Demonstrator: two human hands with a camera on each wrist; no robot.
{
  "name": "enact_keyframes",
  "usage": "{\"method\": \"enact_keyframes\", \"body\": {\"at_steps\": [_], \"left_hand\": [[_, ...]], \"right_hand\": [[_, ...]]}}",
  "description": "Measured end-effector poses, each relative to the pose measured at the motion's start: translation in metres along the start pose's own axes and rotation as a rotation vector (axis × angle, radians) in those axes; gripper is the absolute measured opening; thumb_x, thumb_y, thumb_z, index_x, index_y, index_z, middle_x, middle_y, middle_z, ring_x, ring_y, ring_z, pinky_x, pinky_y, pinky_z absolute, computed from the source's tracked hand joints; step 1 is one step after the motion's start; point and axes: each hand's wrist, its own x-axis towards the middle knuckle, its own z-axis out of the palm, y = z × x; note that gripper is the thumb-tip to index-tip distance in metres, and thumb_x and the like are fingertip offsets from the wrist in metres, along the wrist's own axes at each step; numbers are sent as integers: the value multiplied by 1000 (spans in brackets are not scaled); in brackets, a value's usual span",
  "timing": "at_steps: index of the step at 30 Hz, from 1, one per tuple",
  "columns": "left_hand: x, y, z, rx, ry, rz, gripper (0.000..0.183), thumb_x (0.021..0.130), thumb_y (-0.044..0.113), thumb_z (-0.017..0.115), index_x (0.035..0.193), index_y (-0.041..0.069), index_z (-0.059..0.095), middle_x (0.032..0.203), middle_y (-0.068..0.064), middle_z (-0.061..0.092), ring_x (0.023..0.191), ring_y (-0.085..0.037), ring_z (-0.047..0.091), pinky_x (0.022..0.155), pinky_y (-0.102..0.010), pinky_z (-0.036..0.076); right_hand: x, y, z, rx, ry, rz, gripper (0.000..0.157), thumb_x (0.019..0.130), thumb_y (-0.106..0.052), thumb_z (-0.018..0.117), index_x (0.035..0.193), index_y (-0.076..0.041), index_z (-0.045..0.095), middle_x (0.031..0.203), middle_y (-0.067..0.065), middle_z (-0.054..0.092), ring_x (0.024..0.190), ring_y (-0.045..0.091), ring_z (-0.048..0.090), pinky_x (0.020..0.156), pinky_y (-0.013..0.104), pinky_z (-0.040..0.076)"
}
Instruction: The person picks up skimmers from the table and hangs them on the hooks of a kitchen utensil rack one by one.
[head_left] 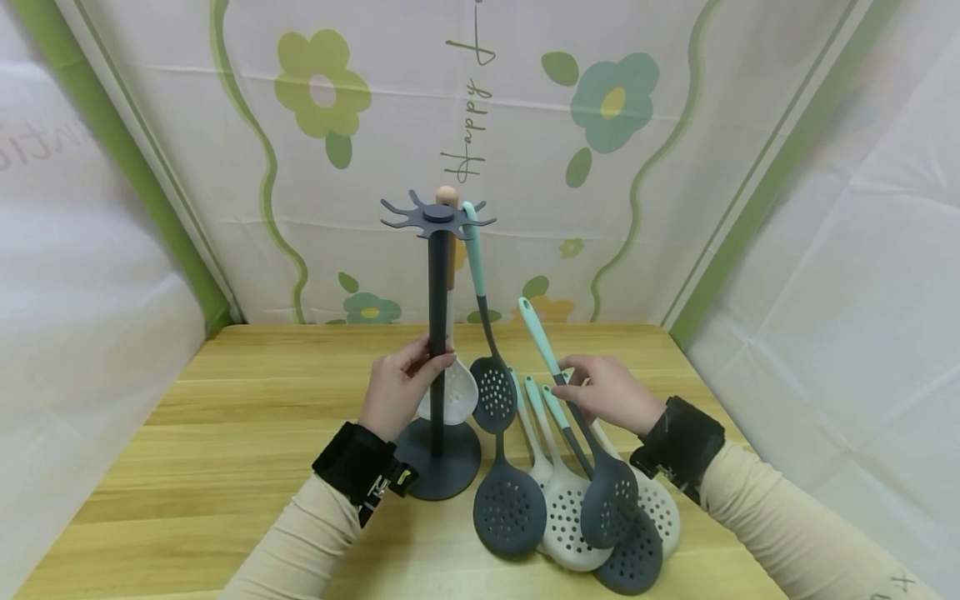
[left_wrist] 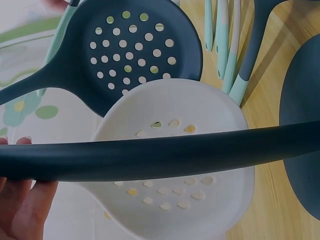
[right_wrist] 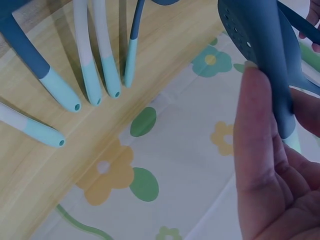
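Note:
My left hand (head_left: 401,387) grips the dark pole of a utensil stand (head_left: 438,308), with its fingers also showing on the pole in the left wrist view. A white slotted spoon (head_left: 461,396) with a brown handle hangs behind the pole. On the right side of the rack hangs a dark skimmer (head_left: 495,392) with a mint handle. My right hand (head_left: 611,396) pinches another dark skimmer (head_left: 609,500) near where its mint handle meets the dark neck. That skimmer is tilted, its perforated head low, over other utensils; the right wrist view shows its neck (right_wrist: 280,75) between thumb and fingers.
Several utensils lie on the wooden table (head_left: 225,467), among them a dark skimmer (head_left: 510,512), a white skimmer (head_left: 570,521) and another dark skimmer (head_left: 637,562). The stand's round base (head_left: 442,475) rests on the wood. A flowered cloth (head_left: 487,100) hangs behind.

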Motion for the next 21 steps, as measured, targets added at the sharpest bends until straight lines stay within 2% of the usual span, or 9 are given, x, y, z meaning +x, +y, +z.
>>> {"method": "enact_keyframes", "body": {"at_steps": [12, 21], "left_hand": [[-1, 1, 0, 13, 5, 6, 24, 95, 18, 67, 115, 7, 73, 104, -11, 75, 98, -24, 72, 86, -41, 59], [-1, 1, 1, 4, 8, -2, 24, 95, 17, 67, 116, 7, 72, 103, -11, 75, 96, -23, 72, 87, -41, 59]], "right_hand": [[-1, -4, -1, -11, 19, -26, 44, 95, -19, 65, 131, 4, 56, 78, 8, 65, 54, 22, 61, 54, 33, 54], [-3, -8, -2, -22, 35, -59, 45, 95, -19, 65, 132, 4, 56, 78, 7, 66, 55, 19, 60, 53, 32, 54]]}}
